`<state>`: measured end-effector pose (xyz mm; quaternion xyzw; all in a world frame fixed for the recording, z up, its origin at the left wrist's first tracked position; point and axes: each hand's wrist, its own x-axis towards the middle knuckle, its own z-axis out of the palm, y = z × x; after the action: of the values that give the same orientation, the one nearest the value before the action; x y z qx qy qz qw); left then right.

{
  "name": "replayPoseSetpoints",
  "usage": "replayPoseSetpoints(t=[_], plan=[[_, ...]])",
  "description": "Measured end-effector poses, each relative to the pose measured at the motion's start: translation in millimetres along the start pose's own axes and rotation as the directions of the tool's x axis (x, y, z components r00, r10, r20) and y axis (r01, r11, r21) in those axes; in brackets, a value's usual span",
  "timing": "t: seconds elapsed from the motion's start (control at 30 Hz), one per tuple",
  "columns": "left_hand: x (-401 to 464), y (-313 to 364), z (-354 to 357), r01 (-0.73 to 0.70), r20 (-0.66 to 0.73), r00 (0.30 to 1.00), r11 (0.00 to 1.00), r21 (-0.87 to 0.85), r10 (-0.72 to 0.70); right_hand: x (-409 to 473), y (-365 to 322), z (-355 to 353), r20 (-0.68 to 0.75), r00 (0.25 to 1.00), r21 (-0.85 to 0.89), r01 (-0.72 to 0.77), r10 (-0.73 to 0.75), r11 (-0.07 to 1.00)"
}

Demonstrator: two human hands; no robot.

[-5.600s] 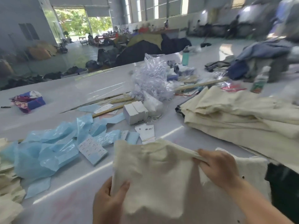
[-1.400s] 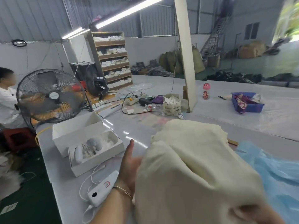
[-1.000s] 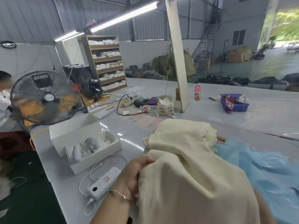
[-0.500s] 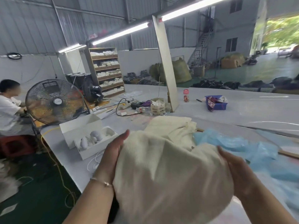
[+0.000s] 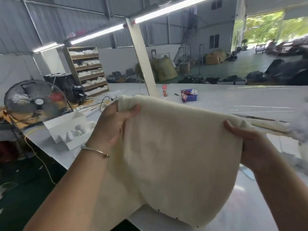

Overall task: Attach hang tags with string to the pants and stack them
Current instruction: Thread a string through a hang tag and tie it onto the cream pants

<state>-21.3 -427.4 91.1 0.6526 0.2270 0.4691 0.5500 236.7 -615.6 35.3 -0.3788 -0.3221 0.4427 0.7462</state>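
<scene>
Two hands grip one cream pair of pants (image 5: 175, 155) above the white table (image 5: 250, 100): left hand (image 5: 113, 124) pinching its top corner, right hand (image 5: 250, 144) clutching the opposite edge; half a second ago the pants sat lower, bunched between open palms.

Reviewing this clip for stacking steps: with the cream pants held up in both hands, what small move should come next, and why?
Probably lower the pants flat onto the white table. The left hand and right hand each pinch an upper corner, and the cloth hangs in the air. No hang tag is visible on it.
</scene>
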Motion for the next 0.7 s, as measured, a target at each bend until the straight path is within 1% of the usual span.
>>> replayPoseSetpoints(t=[0.1, 0.2, 0.23, 0.27, 0.3, 0.33, 0.37, 0.43, 0.5, 0.6, 0.63, 0.7], plan=[[-3.5, 15.9, 19.3, -0.035, -0.038, 0.998, 0.984, 0.173, 0.042, -17.8, -32.8, 0.7, -0.055, 0.991, -0.063, 0.118, -0.121, 0.991], [-5.4, 26.3, 40.6, -0.069, -0.040, 0.996, 0.968, 0.240, 0.081, -33.0, -60.7, 2.8, -0.074, 0.972, -0.124, 0.212, -0.222, 0.969], [-6.7, 28.9, 46.8, -0.056, -0.023, 0.998, 0.981, 0.187, 0.061, -37.9, -69.3, 2.3, -0.051, 0.970, -0.133, 0.229, -0.238, 0.964], [-7.7, 30.9, 52.3, -0.024, 0.023, 0.999, 0.998, 0.055, 0.023, -42.8, -76.4, 0.8, -0.017, 0.972, -0.124, 0.229, -0.233, 0.965], [-8.6, 32.7, 57.6, 0.033, 0.088, 0.996, 0.993, -0.118, -0.022, -46.4, -82.8, 0.2, 0.010, 0.980, -0.111, 0.197, -0.197, 0.974], [-9.1, 34.3, 62.2, 0.088, 0.143, 0.988, 0.961, -0.264, -0.051, -49.9, -87.2, -0.5, 0.025, 0.990, -0.105, 0.143, -0.142, 0.984], [-8.8, 34.9, 67.3, 0.122, 0.175, 0.983, 0.927, -0.354, -0.062, -53.0, -89.8, -1.3, 0.024, 0.996, -0.103, 0.088, -0.086, 0.991], [-5.4, 33.2, 76.0, 0.130, 0.185, 0.981, 0.910, -0.393, -0.060, -56.2, -92.5, -1.8, -0.009, 1.000, -0.092, -0.010, 0.009, 0.996], [-2.8, 30.3, 83.8, 0.124, 0.175, 0.983, 0.919, -0.374, -0.061, -56.9, -92.1, -2.0, -0.045, 0.999, -0.056, -0.030, 0.028, 0.998], [8.2, 27.5, 87.2, 0.108, 0.115, 0.991, 0.929, -0.354, -0.071, -54.3, -93.5, -0.9, -0.116, 0.989, -0.033, 0.092, -0.095, 0.995], [14.4, 27.3, 85.5, 0.085, 0.089, 0.994, 0.938, -0.335, -0.058, -52.7, -93.8, -0.6, -0.117, 0.984, -0.023, 0.130, -0.131, 0.991], [27.6, 27.3, 80.7, 0.010, 0.046, 0.999, 0.959, -0.282, 0.003, -49.0, -93.9, -0.8, -0.107, 0.984, 0.001, 0.147, -0.146, 0.989]])
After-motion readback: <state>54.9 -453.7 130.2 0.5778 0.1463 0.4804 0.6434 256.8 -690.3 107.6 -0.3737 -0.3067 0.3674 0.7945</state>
